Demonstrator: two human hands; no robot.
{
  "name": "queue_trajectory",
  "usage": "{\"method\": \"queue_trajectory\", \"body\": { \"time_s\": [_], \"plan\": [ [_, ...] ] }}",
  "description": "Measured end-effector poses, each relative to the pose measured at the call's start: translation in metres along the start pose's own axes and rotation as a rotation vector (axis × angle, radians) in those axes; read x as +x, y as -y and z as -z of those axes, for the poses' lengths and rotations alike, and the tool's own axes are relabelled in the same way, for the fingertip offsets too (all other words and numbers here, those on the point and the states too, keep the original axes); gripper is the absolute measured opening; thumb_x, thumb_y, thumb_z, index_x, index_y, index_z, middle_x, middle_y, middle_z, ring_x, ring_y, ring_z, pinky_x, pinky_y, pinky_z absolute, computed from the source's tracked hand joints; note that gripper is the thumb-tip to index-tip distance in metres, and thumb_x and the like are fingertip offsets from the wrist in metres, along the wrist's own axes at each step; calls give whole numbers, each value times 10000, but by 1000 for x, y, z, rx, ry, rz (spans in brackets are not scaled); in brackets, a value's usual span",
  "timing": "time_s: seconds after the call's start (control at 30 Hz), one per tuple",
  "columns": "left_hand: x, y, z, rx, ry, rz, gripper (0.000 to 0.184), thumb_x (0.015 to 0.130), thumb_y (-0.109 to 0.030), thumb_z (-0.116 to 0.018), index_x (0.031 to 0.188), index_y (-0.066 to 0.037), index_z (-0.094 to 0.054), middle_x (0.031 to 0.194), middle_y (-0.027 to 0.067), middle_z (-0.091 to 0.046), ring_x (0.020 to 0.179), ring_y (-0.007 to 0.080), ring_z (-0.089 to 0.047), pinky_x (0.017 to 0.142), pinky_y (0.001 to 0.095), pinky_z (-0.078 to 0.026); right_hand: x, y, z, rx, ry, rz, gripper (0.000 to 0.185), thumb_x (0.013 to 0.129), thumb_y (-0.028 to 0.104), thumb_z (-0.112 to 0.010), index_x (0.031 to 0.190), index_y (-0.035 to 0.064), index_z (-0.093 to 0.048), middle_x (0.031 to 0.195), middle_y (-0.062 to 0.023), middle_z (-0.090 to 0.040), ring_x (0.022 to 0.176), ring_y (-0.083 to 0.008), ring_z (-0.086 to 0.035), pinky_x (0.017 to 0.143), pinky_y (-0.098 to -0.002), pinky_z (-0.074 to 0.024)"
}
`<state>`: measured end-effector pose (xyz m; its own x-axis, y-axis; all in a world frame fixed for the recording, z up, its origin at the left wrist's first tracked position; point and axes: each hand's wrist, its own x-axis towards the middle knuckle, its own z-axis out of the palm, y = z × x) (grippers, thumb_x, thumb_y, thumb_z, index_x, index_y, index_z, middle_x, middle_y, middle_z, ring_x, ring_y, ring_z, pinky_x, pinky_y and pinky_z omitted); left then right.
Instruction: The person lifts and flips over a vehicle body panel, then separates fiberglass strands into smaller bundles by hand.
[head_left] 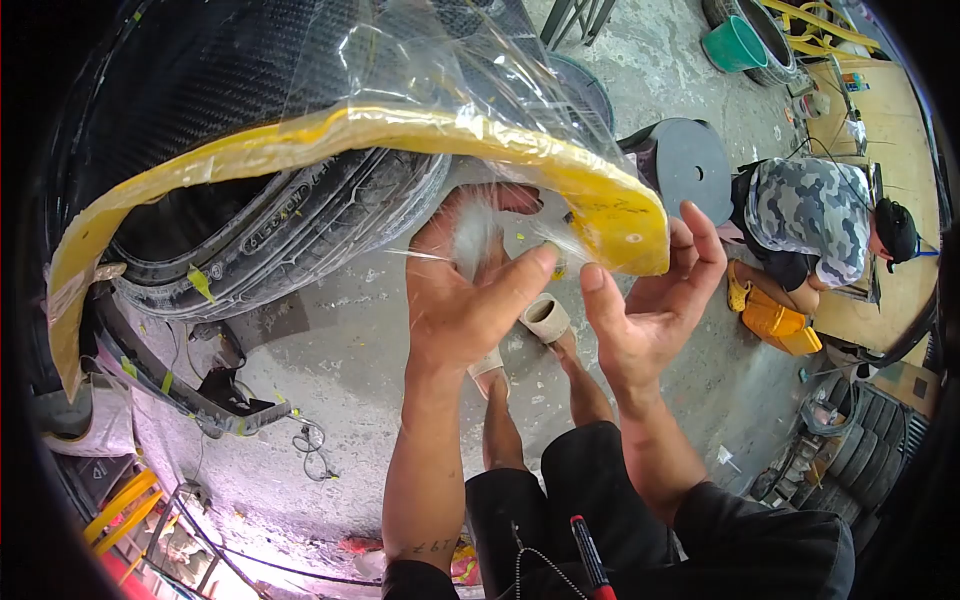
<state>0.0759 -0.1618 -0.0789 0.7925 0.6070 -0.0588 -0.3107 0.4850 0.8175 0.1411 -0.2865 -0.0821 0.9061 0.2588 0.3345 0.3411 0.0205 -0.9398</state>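
A large carbon-weave part (210, 110) with a thick yellow edge (620, 210) curves across the top of the head view. Clear plastic film (400, 70) covers it, wrinkled and shiny. Below the edge, my left hand (465, 305) is closed round a whitish bunch of clear film (472, 238); some strands stretch from near its thumb toward the yellow edge. My right hand (655, 300) is at the right tip of that edge, its fingers curved and apart from the thumb. Whether its fingertips touch the edge, I cannot tell.
A tire (300, 225) lies under the part. Behind my right hand stands a grey round-topped stool (692, 170). At the right, a person in a camouflage shirt (810, 215) crouches by a wooden board (900, 130). A green bucket (735, 45) sits farther back.
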Motion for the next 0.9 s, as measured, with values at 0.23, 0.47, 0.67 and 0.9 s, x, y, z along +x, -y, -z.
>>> {"method": "queue_trajectory", "body": {
  "time_s": [0.23, 0.47, 0.67, 0.9],
  "plan": [
    [6, 5, -1, 64, -13, 65, 331, 744, 49, -696, 1030, 34, -529, 1018, 108, -582, 966, 155, -567, 854, 297, -476, 1, -5, -7, -119, -14, 13, 837, 650, 46, -813, 1333, 45, -330, 1080, -61, -456, 958, -134, -484, 865, -264, -398],
    [6, 1, 1, 136, -43, 8, 328, 748, 50, -695, 1029, 34, -527, 947, 81, -587, 861, 128, -582, 732, 251, -485, 1, -3, -7, -123, -11, -11, 853, 648, 47, -812, 1347, 47, -321, 1095, -68, -454, 972, -144, -482, 876, -269, -393],
    [2, -4, 4, -1, 59, 108, 291, 767, 42, -665, 1023, 23, -527, 853, 43, -572, 620, 46, -519, 518, 178, -394, 4, 5, 2, -49, 43, 40, 891, 638, 55, -816, 1367, 41, -304, 1116, -77, -453, 991, -155, -484, 901, -281, -392],
    [7, 7, -2, 116, -32, 89, 312, 735, 4, -702, 1011, -5, -557, 815, 25, -594, 644, 31, -518, 532, 196, -413, 0, -4, -3, -146, 17, -12, 889, 641, 57, -815, 1370, 45, -307, 1116, -76, -452, 994, -155, -486, 898, -288, -400]
  ]
}}
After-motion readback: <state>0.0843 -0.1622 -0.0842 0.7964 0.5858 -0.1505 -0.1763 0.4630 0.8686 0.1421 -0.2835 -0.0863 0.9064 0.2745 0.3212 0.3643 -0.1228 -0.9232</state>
